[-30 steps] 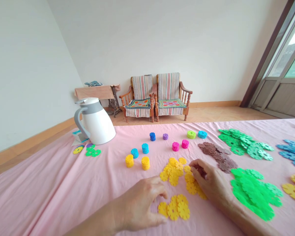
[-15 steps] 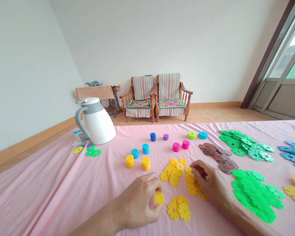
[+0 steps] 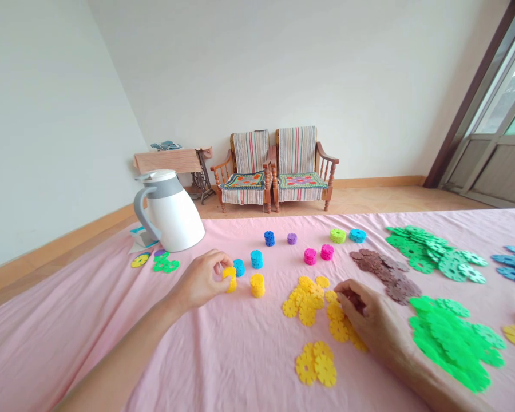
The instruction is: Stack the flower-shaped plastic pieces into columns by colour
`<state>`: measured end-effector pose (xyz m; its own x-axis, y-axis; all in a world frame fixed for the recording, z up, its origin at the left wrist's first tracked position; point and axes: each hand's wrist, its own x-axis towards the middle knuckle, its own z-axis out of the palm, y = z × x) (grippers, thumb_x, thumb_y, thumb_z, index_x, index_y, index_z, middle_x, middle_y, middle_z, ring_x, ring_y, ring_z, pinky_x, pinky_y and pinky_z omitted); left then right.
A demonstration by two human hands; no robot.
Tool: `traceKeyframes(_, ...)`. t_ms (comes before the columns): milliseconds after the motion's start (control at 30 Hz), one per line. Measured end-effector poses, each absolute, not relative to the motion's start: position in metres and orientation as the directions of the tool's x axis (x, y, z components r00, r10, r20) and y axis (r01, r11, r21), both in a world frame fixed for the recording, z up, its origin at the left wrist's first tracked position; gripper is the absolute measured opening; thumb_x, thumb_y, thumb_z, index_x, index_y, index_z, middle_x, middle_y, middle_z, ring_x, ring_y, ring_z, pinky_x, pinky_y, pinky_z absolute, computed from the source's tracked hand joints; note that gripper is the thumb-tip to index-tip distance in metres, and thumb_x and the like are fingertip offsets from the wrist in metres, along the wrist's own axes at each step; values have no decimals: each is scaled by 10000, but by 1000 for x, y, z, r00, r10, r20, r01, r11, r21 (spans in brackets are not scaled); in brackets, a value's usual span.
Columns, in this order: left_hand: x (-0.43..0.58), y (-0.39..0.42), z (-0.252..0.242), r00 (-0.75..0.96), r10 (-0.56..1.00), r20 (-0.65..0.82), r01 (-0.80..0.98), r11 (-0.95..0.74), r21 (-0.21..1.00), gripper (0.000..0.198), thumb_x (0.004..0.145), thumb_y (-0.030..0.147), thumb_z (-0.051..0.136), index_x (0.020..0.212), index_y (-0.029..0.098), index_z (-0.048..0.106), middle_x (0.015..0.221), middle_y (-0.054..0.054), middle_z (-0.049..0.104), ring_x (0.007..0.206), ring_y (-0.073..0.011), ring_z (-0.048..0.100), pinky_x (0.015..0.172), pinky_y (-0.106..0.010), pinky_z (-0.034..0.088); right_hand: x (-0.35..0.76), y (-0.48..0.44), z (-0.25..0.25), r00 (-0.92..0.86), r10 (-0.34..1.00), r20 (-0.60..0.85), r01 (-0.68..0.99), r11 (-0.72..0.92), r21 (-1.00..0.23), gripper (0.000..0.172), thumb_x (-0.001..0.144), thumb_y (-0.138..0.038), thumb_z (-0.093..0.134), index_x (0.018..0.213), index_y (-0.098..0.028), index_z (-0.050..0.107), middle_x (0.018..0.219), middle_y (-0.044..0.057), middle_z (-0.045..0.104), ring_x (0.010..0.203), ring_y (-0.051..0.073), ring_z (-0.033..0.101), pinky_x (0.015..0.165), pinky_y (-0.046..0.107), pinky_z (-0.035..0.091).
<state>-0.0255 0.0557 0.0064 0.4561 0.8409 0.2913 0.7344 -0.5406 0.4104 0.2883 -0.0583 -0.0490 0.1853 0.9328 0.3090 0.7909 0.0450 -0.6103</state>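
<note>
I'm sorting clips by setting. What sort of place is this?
Probably a living room in a home: two wooden armchairs with striped covers stand by the wall, what looks like a treadle sewing table is beside them, and a white thermal jug sits on the pink-clothed table.

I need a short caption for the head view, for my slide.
Left hand pinching a yellow disc stack, right hand on loose yellow discs, pink tablecloth.

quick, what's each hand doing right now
Left hand: fingers pinched on the yellow stack of discs.
Right hand: curled over the loose yellow discs; a grip cannot be told.
</note>
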Motion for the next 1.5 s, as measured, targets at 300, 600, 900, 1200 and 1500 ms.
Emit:
traceKeyframes(300,-25,54,6,476,833,283,742,-553,380,188,641,153,557,814,187,622,791,7,590,701,-160,546,647,-252,412,289,-59,-50,186,938,293,798,29,-602,189,818,-301,427,790,-221,596,576,-25,604,484,127,539,458,226,358)
traceKeyframes(600,-25,51,10,461,831,312,740,-554,381,209,669,192,598,878,203,609,872,-3,616,767,-178,563,693,-274,436,288,-59,-49,188,937,293,795,31,-606,176,809,-292,431,774,-224,589,566,-29,601,471,126,520,451,226,350)
traceKeyframes(900,40,-24,12,779,623,68,481,-664,573,183,702,119,667,861,198,627,828,14,587,734,-126,546,685,-223,429,288,-59,-49,177,942,286,790,37,-612,170,820,-267,416,794,-221,578,587,-28,600,500,129,530,475,229,358)
traceKeyframes(1200,71,-50,-5,774,632,-25,538,-637,552,220,665,178,719,834,198,578,874,6,583,800,-159,542,679,-235,416,288,-58,-48,166,938,303,802,50,-595,175,825,-267,418,785,-211,579,593,-24,600,499,124,526,481,231,354)
traceKeyframes(1500,71,-51,-7,756,654,39,533,-648,544,271,574,43,548,807,182,562,824,2,573,762,-148,538,658,-226,414,288,-58,-50,159,935,318,814,58,-578,176,828,-278,420,773,-209,573,581,-23,592,497,127,523,474,230,341)
